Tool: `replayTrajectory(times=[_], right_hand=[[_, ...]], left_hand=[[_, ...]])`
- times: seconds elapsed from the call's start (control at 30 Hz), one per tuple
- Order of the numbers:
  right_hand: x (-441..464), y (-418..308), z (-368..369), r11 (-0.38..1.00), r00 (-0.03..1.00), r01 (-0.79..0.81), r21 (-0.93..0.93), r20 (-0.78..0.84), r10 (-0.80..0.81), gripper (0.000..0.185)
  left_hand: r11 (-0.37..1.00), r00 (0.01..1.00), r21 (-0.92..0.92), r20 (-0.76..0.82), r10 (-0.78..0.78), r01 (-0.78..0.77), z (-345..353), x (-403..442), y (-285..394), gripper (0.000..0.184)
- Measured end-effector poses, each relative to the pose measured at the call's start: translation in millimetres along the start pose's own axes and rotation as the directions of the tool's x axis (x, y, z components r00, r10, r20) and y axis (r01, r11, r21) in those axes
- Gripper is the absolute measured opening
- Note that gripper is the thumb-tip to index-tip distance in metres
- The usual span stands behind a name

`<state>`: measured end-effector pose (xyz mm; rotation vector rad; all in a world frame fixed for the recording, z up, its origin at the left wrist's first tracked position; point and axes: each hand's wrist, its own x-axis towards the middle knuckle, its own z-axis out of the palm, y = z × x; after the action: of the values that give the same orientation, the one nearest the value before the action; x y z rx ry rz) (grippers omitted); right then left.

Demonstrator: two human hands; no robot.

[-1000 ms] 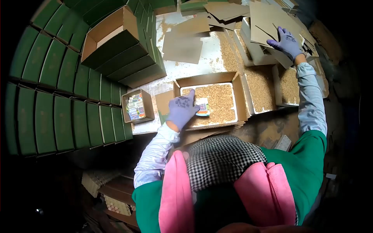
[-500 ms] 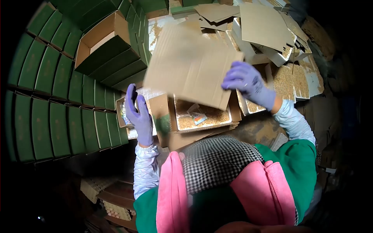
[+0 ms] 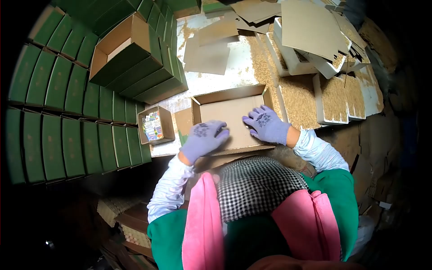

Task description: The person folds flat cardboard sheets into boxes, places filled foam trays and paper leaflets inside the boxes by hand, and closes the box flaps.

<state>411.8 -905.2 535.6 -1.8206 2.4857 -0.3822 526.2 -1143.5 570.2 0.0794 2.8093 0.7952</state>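
Note:
A flat cardboard sheet (image 3: 234, 114) lies inside the open cardboard box (image 3: 229, 93) in front of me and hides what is beneath it. My left hand (image 3: 204, 138), in a purple glove, is over the box's left side with its fingers apart and nothing in them. On the right part of the sheet rests my right hand (image 3: 267, 126), also gloved, its fingers spread. Left of the box stands a small carton (image 3: 167, 122) holding printed packets (image 3: 152, 126).
Green boxes (image 3: 58, 139) are stacked along the left, with an open-topped box (image 3: 130, 51) on a nearer stack. White trays of golden grain-like material (image 3: 299, 101) stand at the right, and loose cardboard sheets (image 3: 310, 29) lie on trays behind them.
My right hand went from the sheet pile at the right to the box, bringing a cardboard sheet. The sheet now covers the tray and packet. My left hand rose leftward, then came back to the box.

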Motion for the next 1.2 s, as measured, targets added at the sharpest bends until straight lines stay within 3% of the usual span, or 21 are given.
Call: replayTrajectory(times=[0.07,0.1,0.17,0.27,0.37,0.4,0.5,0.53,0.57,0.63,0.7,0.73,0.77,0.8,0.87,0.9,1.0,1.03,1.13,1.17,1.2], right_hand=[[-11,7,-9,0.970,0.935,-0.200,0.141,0.325,0.146,0.038],[-19,11,-19,0.918,0.960,-0.277,0.284,0.123,0.251,0.042],[-40,16,-38,0.756,0.849,-0.295,0.584,-0.203,0.488,0.051],[-38,33,-4,0.675,0.853,-0.458,0.579,0.071,0.517,0.054],[-2,17,18,0.971,0.967,-0.170,0.166,0.217,0.132,0.065],[-14,28,44,0.917,0.973,-0.222,0.331,0.020,0.229,0.068],[-44,57,107,0.722,0.732,-0.632,0.282,-0.090,0.675,0.109],[-38,54,118,0.547,0.768,-0.585,0.599,0.192,0.611,0.107],[-26,22,102,0.173,0.713,-0.413,0.894,0.199,0.672,0.100],[7,-3,46,0.112,0.720,-0.370,0.922,0.209,0.662,0.092],[38,-8,13,-0.284,0.695,-0.044,0.958,0.233,0.680,0.088],[52,1,-3,-0.405,0.698,0.053,0.913,0.256,0.669,0.081],[67,12,-14,-0.433,0.717,0.160,0.887,0.197,0.668,0.068],[75,44,-5,-0.560,0.715,0.256,0.788,0.236,0.658,0.055],[132,40,-74,-0.455,0.715,0.403,0.794,0.038,0.698,0.043],[161,65,-84,-0.411,0.775,0.430,0.804,-0.095,0.625,0.041],[250,132,-106,-0.230,0.810,0.550,0.803,-0.445,0.381,0.039],[282,149,-109,-0.117,0.779,0.594,0.796,-0.533,0.330,0.040],[385,81,-131,0.066,0.685,0.372,0.926,-0.321,0.654,0.037],[409,74,-124,-0.310,0.866,0.270,0.912,-0.090,0.491,0.044],[431,81,-100,0.156,0.926,0.235,0.959,-0.270,0.263,0.047]], left_hand=[[0.975,0.893,-0.216,-0.446,-0.054,-0.049,-26,-16,2,0.028],[0.984,0.839,-0.180,-0.535,-0.097,-0.001,-31,-22,-22,0.039],[0.776,0.927,-0.619,-0.209,-0.310,0.120,-13,-36,-79,0.065],[0.495,0.894,-0.759,0.261,-0.364,0.423,40,-16,-113,0.101],[0.599,0.849,-0.766,-0.139,-0.510,0.234,75,19,-49,0.097],[0.627,0.868,-0.741,-0.126,-0.481,0.240,67,19,-51,0.100],[0.626,0.880,-0.752,-0.136,-0.455,0.207,84,10,-93,0.100],[0.588,0.899,-0.790,-0.116,-0.421,0.173,81,8,-102,0.101],[0.543,0.919,-0.827,-0.092,-0.382,0.143,79,6,-109,0.101],[0.548,0.942,-0.833,-0.123,-0.313,0.073,65,13,-123,0.101],[0.654,0.947,-0.756,-0.209,-0.243,0.001,37,24,-140,0.098],[0.455,0.962,-0.889,-0.166,-0.218,-0.051,-27,16,-119,0.090],[0.524,0.918,-0.842,-0.302,-0.257,-0.131,-69,12,-129,0.082],[0.815,0.688,-0.514,-0.694,-0.212,-0.266,-118,9,-141,0.080],[0.924,0.064,-0.367,-0.930,-0.362,-0.106,-184,-5,-180,0.086],[0.876,-0.008,-0.453,-0.888,-0.460,-0.165,-200,-7,-226,0.087],[0.627,0.433,-0.659,-0.750,-0.500,-0.415,-228,-11,-290,0.067],[0.660,0.474,-0.656,-0.742,-0.473,-0.367,-227,-4,-293,0.064],[0.759,0.364,-0.517,-0.847,-0.387,-0.395,-220,17,-316,0.069],[0.811,0.336,-0.444,-0.883,-0.326,-0.380,-221,23,-323,0.071],[0.885,0.309,-0.366,-0.910,-0.276,-0.289,-222,34,-339,0.077]])
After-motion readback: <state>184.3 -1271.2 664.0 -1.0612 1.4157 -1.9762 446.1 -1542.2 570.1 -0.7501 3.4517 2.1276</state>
